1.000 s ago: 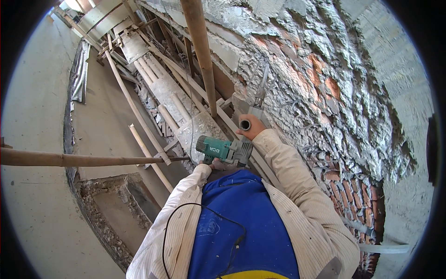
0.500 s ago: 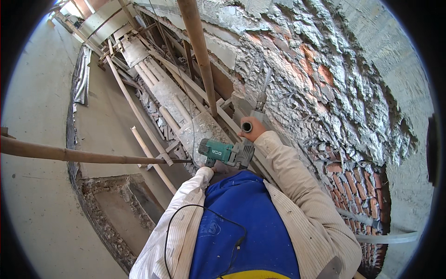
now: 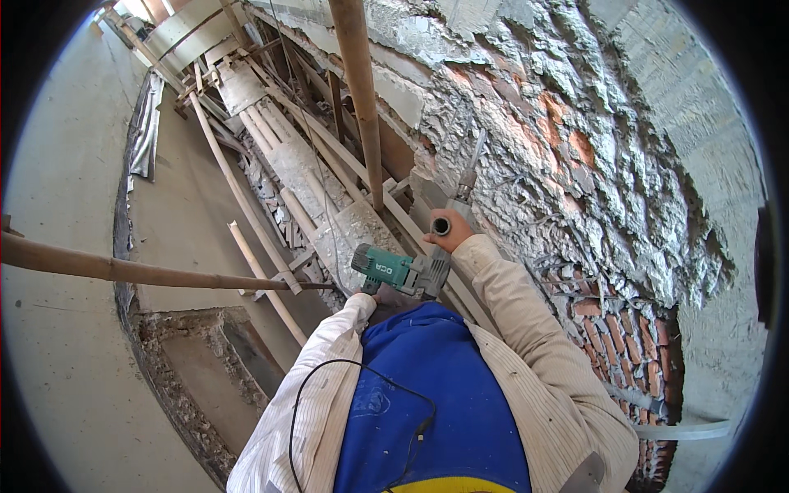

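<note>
Breaker, green with a grey front section, sits just ahead of the person's blue shirt, its bit aimed up and rightward over the rough wall. Whether the tip touches cannot be told from this angle. The right hand is wrapped round the side handle; the left sleeve runs to the rear end, but the left hand is hidden, so I cannot tell how it grips.

The step looks like chipping the wall. To do it well, both hands should be firm before any push, with the tip set on a ragged edge and moved before it jams. The bared bricks lower right probably call for lighter pressure.

A thin cable loops over the shirt and is best kept off the tool. Leftward run rubble-strewn planks, a poor footing; the upright pole near the bit leaves little room for swinging.
</note>
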Available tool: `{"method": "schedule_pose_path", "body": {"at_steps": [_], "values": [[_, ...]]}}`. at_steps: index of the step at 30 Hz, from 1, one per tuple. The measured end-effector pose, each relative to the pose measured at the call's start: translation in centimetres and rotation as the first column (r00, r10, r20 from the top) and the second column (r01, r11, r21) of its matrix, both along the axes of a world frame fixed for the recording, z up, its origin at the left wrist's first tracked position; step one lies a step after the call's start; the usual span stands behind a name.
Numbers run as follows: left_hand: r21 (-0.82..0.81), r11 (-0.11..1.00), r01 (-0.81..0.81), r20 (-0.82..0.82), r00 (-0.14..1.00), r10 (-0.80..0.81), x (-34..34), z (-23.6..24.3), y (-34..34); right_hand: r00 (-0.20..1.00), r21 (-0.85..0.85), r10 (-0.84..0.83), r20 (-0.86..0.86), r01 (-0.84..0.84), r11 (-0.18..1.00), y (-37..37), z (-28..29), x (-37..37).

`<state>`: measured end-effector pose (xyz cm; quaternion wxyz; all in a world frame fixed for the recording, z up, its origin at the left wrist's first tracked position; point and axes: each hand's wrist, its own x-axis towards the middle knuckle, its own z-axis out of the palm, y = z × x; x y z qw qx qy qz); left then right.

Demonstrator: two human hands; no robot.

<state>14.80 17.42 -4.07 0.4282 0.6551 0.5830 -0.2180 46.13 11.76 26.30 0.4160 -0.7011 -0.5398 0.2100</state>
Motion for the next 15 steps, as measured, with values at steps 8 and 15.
{"method": "schedule_pose_path", "body": {"at_steps": [8,15], "values": [[-0.134,0.986,-0.099,-0.011,0.995,0.099,2.2,2.6,1.1,0.998,-0.432,0.058,-0.009,-0.056,0.900,0.6,1.6,2.2],[-0.158,0.984,-0.087,-0.008,0.996,0.087,4.1,8.5,1.5,1.000,-0.171,0.010,0.003,-0.009,0.985,0.8,0.2,3.1]]}}
